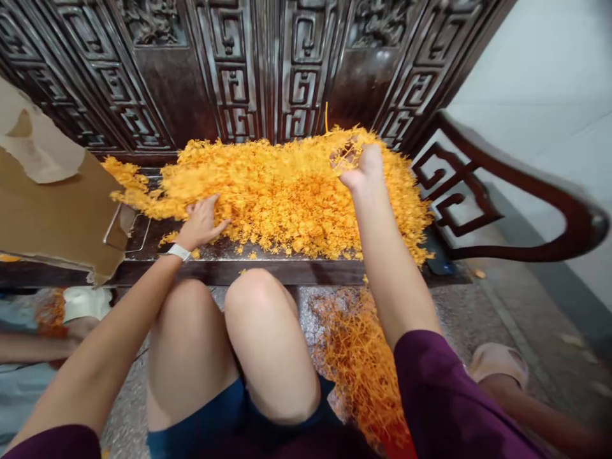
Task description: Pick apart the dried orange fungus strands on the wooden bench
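A wide heap of small, frilly yellow-orange pieces covers much of the dark wooden bench seat. My left hand, with a white band at the wrist, rests at the heap's front left edge. Its thumb stands apart from the fingers, and some fingertips are hidden among the pieces. Farther back on the right, my right hand curls around a clump of branching orange pieces at the top of the heap. Its fingers are partly covered by that clump.
A torn cardboard box stands at the left, near a wire frame. A carved backrest rises behind the heap; a curved armrest bounds the right. Orange strands lie on the floor. Another person's arm shows lower left.
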Action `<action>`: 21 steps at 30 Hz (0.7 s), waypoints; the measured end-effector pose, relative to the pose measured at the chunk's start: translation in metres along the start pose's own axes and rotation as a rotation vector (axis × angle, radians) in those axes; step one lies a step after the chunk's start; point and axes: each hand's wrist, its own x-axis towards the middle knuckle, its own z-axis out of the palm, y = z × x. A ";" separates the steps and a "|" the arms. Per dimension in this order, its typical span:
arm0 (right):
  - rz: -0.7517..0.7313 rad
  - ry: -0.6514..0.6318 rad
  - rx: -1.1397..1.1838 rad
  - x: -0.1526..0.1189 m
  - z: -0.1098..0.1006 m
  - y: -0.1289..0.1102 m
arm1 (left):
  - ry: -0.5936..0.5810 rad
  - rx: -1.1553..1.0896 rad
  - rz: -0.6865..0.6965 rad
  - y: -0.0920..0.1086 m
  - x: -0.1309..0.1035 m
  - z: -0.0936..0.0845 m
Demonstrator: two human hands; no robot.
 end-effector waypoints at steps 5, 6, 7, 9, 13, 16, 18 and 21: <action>0.047 0.088 0.089 -0.020 -0.013 -0.060 | -0.196 0.179 -0.065 0.012 -0.004 -0.039; 0.040 0.080 0.077 -0.027 -0.015 -0.067 | -0.279 0.239 -0.086 0.021 -0.004 -0.051; 0.036 0.079 0.069 -0.035 -0.016 -0.073 | -0.383 0.292 -0.113 0.034 -0.004 -0.065; 0.037 0.079 0.046 -0.054 -0.018 -0.081 | -0.324 0.389 -0.102 0.069 0.001 -0.091; 0.024 0.010 -0.020 -0.096 -0.008 -0.080 | 0.269 -0.055 0.252 0.174 0.019 -0.120; -0.018 -0.057 -0.053 -0.131 0.007 -0.072 | 0.395 -0.404 0.449 0.247 0.031 -0.115; -0.037 -0.066 -0.046 -0.152 0.017 -0.066 | 0.413 -0.497 0.450 0.273 0.035 -0.106; -0.053 -0.032 0.005 -0.180 0.023 -0.056 | 0.358 -0.770 0.413 0.277 0.035 -0.093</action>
